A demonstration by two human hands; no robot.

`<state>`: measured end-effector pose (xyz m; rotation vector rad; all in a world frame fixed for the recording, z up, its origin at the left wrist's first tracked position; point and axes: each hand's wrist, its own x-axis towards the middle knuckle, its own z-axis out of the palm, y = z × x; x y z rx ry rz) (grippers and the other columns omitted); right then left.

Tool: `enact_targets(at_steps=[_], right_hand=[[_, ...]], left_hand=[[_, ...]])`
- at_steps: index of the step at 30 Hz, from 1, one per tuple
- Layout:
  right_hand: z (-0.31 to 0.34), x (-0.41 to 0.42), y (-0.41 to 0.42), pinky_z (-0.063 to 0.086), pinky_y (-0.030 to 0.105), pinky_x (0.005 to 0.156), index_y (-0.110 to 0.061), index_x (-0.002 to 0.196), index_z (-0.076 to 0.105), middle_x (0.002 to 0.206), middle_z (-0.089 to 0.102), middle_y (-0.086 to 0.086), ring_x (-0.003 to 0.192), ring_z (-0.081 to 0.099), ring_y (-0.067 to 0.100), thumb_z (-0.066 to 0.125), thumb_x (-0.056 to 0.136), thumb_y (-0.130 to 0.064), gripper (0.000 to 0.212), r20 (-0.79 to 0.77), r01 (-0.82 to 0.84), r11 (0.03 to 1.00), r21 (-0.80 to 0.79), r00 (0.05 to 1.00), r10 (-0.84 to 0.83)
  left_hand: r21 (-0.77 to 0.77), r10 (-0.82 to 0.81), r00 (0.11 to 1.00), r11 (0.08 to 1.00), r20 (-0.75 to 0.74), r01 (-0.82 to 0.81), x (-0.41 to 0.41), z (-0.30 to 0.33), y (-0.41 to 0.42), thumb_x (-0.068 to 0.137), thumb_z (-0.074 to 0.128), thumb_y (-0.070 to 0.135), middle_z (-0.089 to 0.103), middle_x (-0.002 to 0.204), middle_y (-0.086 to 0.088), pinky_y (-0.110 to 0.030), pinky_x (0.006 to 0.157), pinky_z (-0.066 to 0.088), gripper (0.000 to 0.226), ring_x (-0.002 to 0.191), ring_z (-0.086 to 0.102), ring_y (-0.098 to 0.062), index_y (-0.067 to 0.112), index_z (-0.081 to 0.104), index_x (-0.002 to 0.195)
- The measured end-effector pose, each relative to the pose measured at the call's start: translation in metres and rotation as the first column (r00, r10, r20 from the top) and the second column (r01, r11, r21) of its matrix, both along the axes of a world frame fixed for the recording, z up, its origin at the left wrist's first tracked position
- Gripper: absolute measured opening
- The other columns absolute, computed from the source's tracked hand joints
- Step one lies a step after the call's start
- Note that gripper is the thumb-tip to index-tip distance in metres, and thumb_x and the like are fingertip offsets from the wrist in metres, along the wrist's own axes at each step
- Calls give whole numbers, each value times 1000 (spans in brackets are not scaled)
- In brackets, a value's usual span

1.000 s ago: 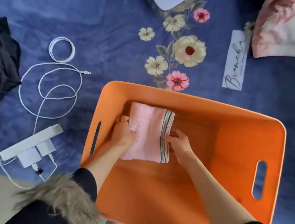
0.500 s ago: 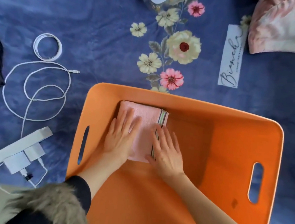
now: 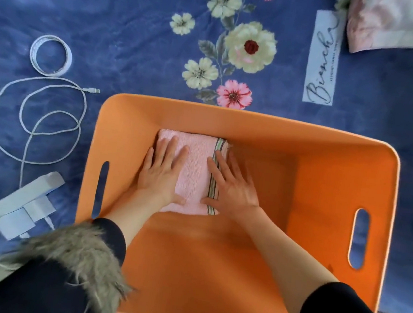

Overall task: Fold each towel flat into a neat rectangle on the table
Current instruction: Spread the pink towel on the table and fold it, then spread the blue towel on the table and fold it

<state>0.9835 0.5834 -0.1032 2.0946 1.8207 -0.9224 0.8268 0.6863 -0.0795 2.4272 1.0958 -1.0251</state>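
Folded pink towel (image 3: 194, 175) in orange bin's (image 3: 255, 122) far-left corner, pressed under left hand (image 3: 162, 174) and right hand (image 3: 231, 185), fingers straight and spread. Soft, light, likely floppy; best lifted by its edges.

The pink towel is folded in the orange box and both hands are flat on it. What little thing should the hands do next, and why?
Probably lift both hands straight up and off. The pink towel already lies as a tidy rectangle in the orange bin's far left corner, with the left hand and right hand pressing flat on top, fingers straight. Nothing looks left to smooth.
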Motion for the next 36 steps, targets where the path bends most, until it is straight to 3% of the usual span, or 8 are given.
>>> enact_targets(at_steps=[6,12,17,20,24,27,32,36], right_hand=[[60,4,-16,24,51,111,-32,148,-1,159,3,-1,141,19,32,48,91,-50,77,-126,286,957,-44,949,-289],[146,10,-61,40,41,101,-25,147,20,147,36,4,128,41,26,48,94,-37,61,-170,510,854,99,855,-491],[219,4,-99,40,37,98,-21,144,31,140,44,3,123,47,25,51,93,-35,57,-207,687,692,222,726,-655],[253,-10,-127,41,37,97,-23,143,32,143,43,0,125,45,22,51,93,-36,55,-207,799,530,284,591,-780],[284,-39,-165,41,37,96,-24,144,31,140,44,0,120,48,21,48,94,-38,54,-217,900,310,306,383,-898],[300,-70,-194,38,33,101,-22,143,31,141,44,0,125,44,17,49,95,-37,54,-253,933,135,335,227,-940],[319,-131,-248,35,31,102,-19,144,31,138,46,1,126,44,17,51,94,-34,56,-303,920,-160,357,-48,-952],[334,-185,-296,35,28,102,-20,142,34,137,49,0,125,46,16,53,93,-31,54,-353,835,-403,374,-274,-895]], left_hand=[[-92,113,986,990,119,-103,-5,47,-10,86,54,51,-19,156,-2,-47,115,-5,90,142,-23,-19,27,-5,149],[-168,292,880,955,375,-245,2,120,-37,94,48,35,14,156,-6,-39,115,15,61,144,10,-22,14,25,146],[-229,331,732,943,595,-240,18,179,-58,90,56,17,45,138,-15,-31,109,25,48,131,38,-26,2,44,134],[-291,289,695,949,658,-119,29,208,-70,93,53,22,47,136,-8,-27,106,28,45,129,39,-22,8,44,134],[-263,74,657,945,750,194,35,240,-86,95,49,26,43,138,2,-17,104,23,43,131,36,-12,15,42,136],[-230,-58,618,898,784,375,35,262,-103,94,49,25,44,138,2,-21,106,24,42,130,37,-13,17,44,135],[-192,-216,534,772,818,607,34,291,-152,92,54,18,50,133,-2,-22,106,25,40,126,42,-17,13,49,131],[-180,-334,444,594,832,784,32,312,-210,90,57,13,54,128,-8,-27,104,30,38,120,49,-24,8,51,128]])
